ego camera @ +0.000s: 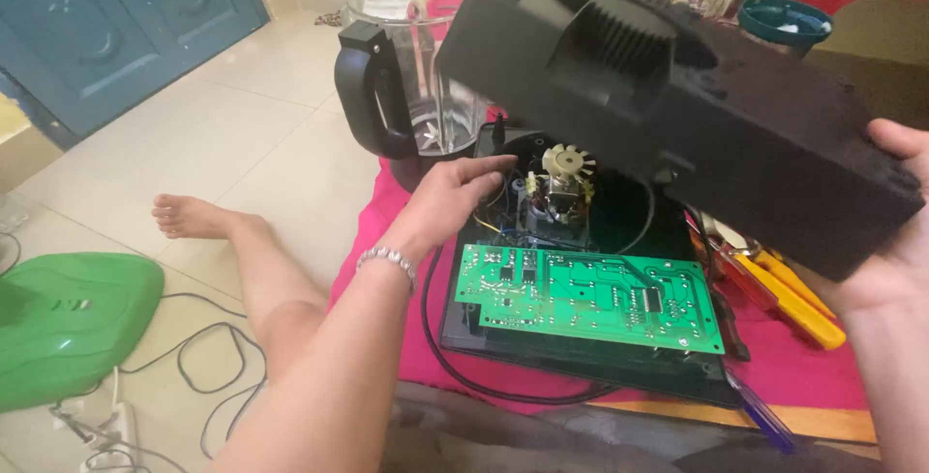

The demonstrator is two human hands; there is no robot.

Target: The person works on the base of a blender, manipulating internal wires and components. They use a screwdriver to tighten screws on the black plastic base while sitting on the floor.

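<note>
Taking the green circuit board (590,297) as the landmark: far to its left a green plastic cover (68,323) lies on the tiled floor among loose cables (194,357). Up and left of the board stands a clear blender jug (416,67) with a black handle. The left hand (455,197) reaches in just above the board's left end, fingers loosely spread, fingertips at the wires beside the exposed motor (561,188). Above the board hangs the black housing (677,105), gripped at its right end by the right hand (895,241). Yellow-handled tools (798,299) lie right of the board on pink cloth (803,367)
</note>
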